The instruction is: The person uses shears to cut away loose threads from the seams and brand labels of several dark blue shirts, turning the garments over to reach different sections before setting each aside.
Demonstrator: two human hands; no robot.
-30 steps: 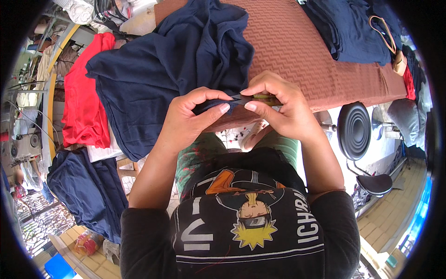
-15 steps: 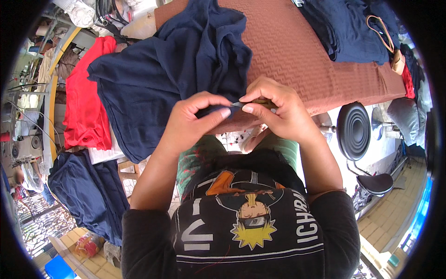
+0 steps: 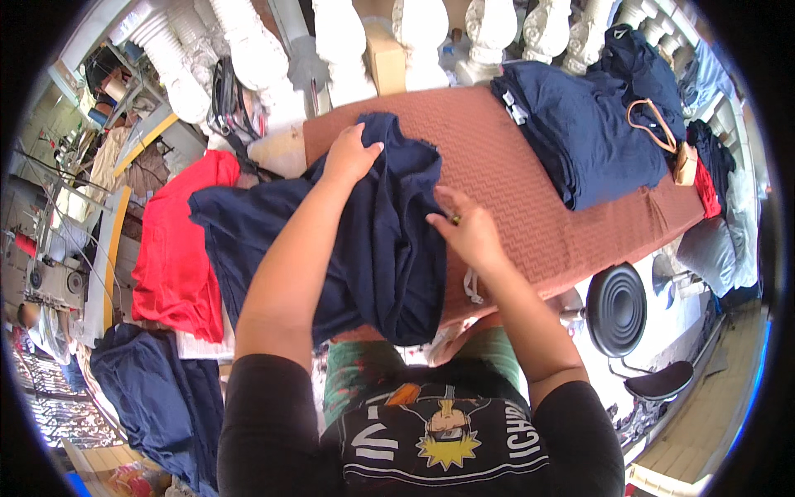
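A dark navy garment [image 3: 389, 240] lies bunched over the near left part of the table, its folds hanging over the front edge. My left hand [image 3: 354, 157] is closed on the cloth near its far end, with that arm stretched across the garment. My right hand [image 3: 472, 232] is just beside the garment's right edge, its fingers partly bent. A bit of brass-coloured metal shows at those fingers, part of small thread snips [image 3: 455, 219]; most of the tool is hidden by the hand.
A brown textured cloth [image 3: 513, 199] covers the table. Folded navy garments [image 3: 580, 132] are piled at the far right, beside a tan strap [image 3: 654, 120]. Red cloth [image 3: 182, 257] and more navy cloth [image 3: 157, 398] hang at left. A round black stool seat [image 3: 617, 308] stands at right.
My hands have parted and moved farther out over the table. The left hand has taken hold of the navy cloth's far part. The view has tilted up, showing white balusters behind.
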